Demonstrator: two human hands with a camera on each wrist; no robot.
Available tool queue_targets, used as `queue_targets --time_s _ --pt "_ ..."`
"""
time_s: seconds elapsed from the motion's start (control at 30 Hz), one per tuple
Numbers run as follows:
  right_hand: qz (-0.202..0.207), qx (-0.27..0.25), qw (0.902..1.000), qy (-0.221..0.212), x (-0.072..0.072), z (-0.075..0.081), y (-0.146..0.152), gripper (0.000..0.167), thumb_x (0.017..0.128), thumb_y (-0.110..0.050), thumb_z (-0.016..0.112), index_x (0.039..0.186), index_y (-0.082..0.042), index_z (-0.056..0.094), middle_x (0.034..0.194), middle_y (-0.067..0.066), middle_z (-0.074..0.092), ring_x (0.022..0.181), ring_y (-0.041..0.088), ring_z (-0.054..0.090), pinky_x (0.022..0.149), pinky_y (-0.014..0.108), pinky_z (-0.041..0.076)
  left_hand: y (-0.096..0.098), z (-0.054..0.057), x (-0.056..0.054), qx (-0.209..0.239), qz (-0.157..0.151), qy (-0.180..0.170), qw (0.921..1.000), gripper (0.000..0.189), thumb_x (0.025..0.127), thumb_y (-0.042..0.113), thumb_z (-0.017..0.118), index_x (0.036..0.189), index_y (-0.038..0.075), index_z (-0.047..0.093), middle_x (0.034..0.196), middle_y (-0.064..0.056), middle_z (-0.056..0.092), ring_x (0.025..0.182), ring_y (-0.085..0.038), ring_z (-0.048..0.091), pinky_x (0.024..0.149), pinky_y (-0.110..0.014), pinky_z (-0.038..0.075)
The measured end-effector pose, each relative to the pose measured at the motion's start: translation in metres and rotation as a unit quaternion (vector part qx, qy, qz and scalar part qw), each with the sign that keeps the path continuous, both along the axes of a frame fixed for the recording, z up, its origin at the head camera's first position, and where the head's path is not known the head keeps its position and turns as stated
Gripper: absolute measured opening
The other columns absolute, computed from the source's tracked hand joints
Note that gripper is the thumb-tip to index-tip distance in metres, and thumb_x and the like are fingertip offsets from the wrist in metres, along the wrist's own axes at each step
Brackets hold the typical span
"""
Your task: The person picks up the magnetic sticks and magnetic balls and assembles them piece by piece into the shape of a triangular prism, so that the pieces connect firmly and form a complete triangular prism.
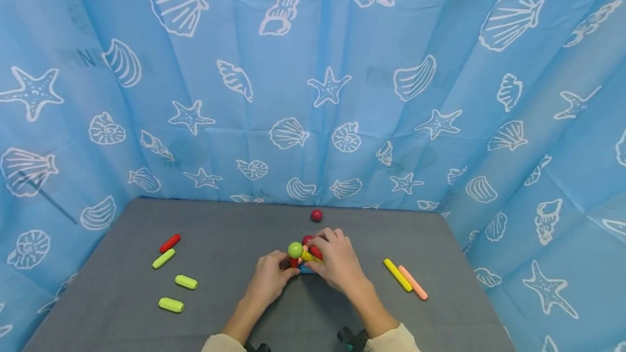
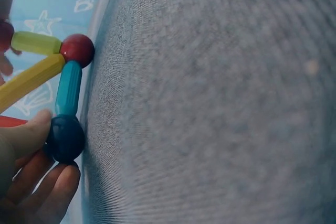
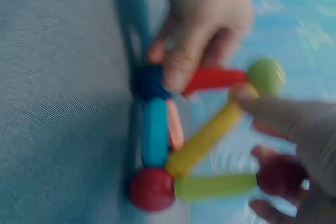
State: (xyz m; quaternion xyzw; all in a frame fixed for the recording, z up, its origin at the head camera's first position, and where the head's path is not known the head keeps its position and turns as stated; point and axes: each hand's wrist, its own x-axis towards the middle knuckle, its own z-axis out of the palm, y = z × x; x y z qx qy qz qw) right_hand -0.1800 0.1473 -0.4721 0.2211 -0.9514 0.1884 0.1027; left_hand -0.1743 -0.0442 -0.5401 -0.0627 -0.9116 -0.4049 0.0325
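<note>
Cream sleeves (image 1: 393,339) at the bottom edge of the frame lead to two bare hands at work on a small structure of coloured sticks and balls (image 1: 307,269), at center. The left hand (image 1: 268,277) grasps a dark blue ball (image 2: 65,139) at its foot, between thumb and fingers. The right hand (image 1: 338,261) has its fingers curled round a crimson ball (image 3: 283,176) at the upper end of a lime stick (image 3: 216,185), one digit touching the top of a yellow stick (image 3: 202,142) that slants up from a red ball (image 3: 152,189). The step in hand appears to be joining that top to a green ball (image 3: 266,76); blur hides whether the two meet. The next move seems to call for a steady left hand and a light push from the right. Loose pale green sticks (image 1: 186,282) and a red stick (image 1: 170,243) lie at left of frame, a peach stick (image 1: 413,282) at right, a spare ball (image 1: 317,215) near the table's far edge. Gray cloth (image 1: 235,232) covers the tabletop; a blue curtain (image 1: 303,96) printed with white shells and starfish hangs behind.
</note>
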Motion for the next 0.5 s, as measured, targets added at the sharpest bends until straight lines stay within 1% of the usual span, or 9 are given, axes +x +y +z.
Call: queue_targets --time_s 0.03,0.07,0.13,0.17,0.2,0.3,0.4,0.5 --pt "0.000 -0.034 0.9990 -0.030 -0.001 -0.001 0.006 0.045 0.079 -0.037 0.089 0.117 -0.018 0.074 0.118 0.003 0.065 0.106 0.021 0.053 0.085 0.039 0.050 0.000 0.000 0.000 -0.001 0.002 -0.002 1.0000 0.025 0.083 0.026 0.086 0.103 0.014 0.078 0.091 0.005 0.069 0.080 -0.005 0.064 0.072 -0.027 0.058" --pt "-0.002 -0.071 0.9956 -0.061 -0.002 -0.003 0.012 0.050 0.079 -0.038 0.088 0.121 -0.018 0.072 0.120 0.002 0.064 0.108 0.021 0.053 0.087 0.039 0.050 0.000 0.000 0.000 -0.002 0.003 -0.002 1.0000 0.025 0.082 0.026 0.086 0.103 0.014 0.078 0.091 0.005 0.069 0.080 -0.006 0.064 0.072 -0.029 0.058" --pt "-0.008 -0.139 0.9836 -0.115 -0.004 -0.012 0.025 0.056 0.079 -0.038 0.088 0.127 -0.017 0.069 0.122 0.002 0.064 0.111 0.020 0.053 0.089 0.040 0.052 0.000 0.000 -0.001 -0.003 0.007 -0.004 1.0000 0.026 0.082 0.026 0.086 0.104 0.014 0.078 0.091 0.005 0.070 0.081 -0.006 0.064 0.074 -0.030 0.059" --pt "-0.013 -0.161 0.9769 -0.140 -0.004 -0.017 0.030 0.057 0.079 -0.038 0.088 0.128 -0.016 0.068 0.121 0.001 0.064 0.111 0.019 0.053 0.090 0.039 0.053 0.000 0.000 0.000 -0.004 0.007 -0.002 1.0000 0.026 0.082 0.026 0.086 0.104 0.014 0.078 0.092 0.005 0.070 0.081 -0.006 0.063 0.075 -0.030 0.060" --pt "-0.016 -0.174 0.9724 -0.155 -0.005 -0.023 0.035 0.055 0.080 -0.037 0.088 0.126 -0.016 0.069 0.120 0.001 0.064 0.111 0.018 0.054 0.091 0.039 0.053 0.001 0.000 0.000 -0.004 0.010 -0.004 0.9999 0.027 0.082 0.026 0.086 0.104 0.014 0.078 0.092 0.005 0.069 0.081 -0.006 0.063 0.075 -0.030 0.060" --pt "-0.015 -0.183 0.9674 -0.175 -0.005 -0.043 0.043 0.043 0.081 -0.033 0.087 0.118 -0.017 0.073 0.111 -0.002 0.065 0.103 0.016 0.058 0.090 0.035 0.053 0.001 0.000 0.000 -0.002 0.014 -0.006 0.9999 0.026 0.082 0.026 0.086 0.103 0.014 0.078 0.091 0.005 0.069 0.080 -0.006 0.063 0.075 -0.029 0.059" --pt "-0.012 -0.184 0.9684 -0.168 -0.005 -0.059 0.046 0.028 0.084 -0.029 0.085 0.109 -0.020 0.075 0.105 -0.005 0.063 0.096 0.013 0.060 0.088 0.029 0.053 0.001 0.000 0.001 -0.004 0.014 -0.009 0.9999 0.025 0.082 0.026 0.086 0.102 0.014 0.077 0.091 0.005 0.068 0.080 -0.006 0.062 0.075 -0.029 0.059" --pt "-0.013 -0.204 0.9652 -0.163 -0.005 -0.069 0.046 0.021 0.086 -0.027 0.083 0.105 -0.024 0.076 0.102 -0.007 0.062 0.094 0.011 0.060 0.087 0.028 0.052 0.001 0.002 0.001 -0.016 0.000 -0.008 0.9998 0.027 0.082 0.027 0.086 0.104 0.013 0.076 0.094 0.003 0.068 0.080 -0.007 0.061 0.073 -0.029 0.058"
